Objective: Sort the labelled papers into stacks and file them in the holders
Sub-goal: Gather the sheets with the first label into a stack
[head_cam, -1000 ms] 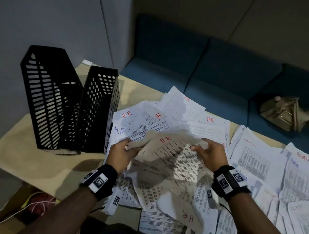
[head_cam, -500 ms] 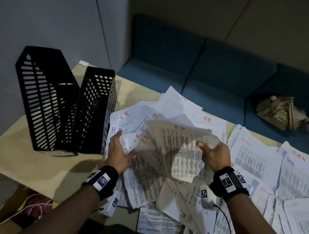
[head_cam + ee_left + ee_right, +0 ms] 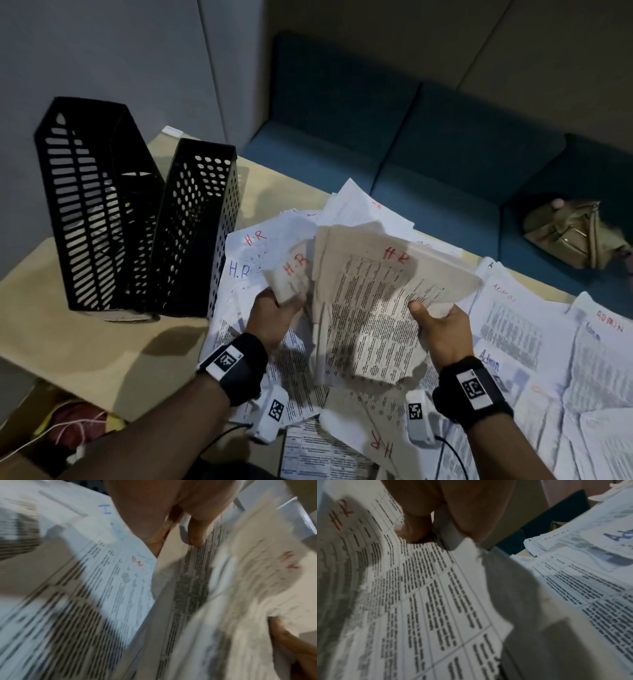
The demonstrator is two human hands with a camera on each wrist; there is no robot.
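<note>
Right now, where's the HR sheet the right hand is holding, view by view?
Head: the HR sheet is at centre, lifted off the pile, right hand pinching its right edge.
Left wrist: probably the blurred sheet on the right; too smeared to be sure.
Right wrist: fills the left half, thumb pressed on it.
Shared landmark: the red HR label near its top.

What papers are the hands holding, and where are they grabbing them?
Both hold HR papers lifted off the pile. The left hand pinches a lower left corner; the right hand has its grip on the right edge.
</note>
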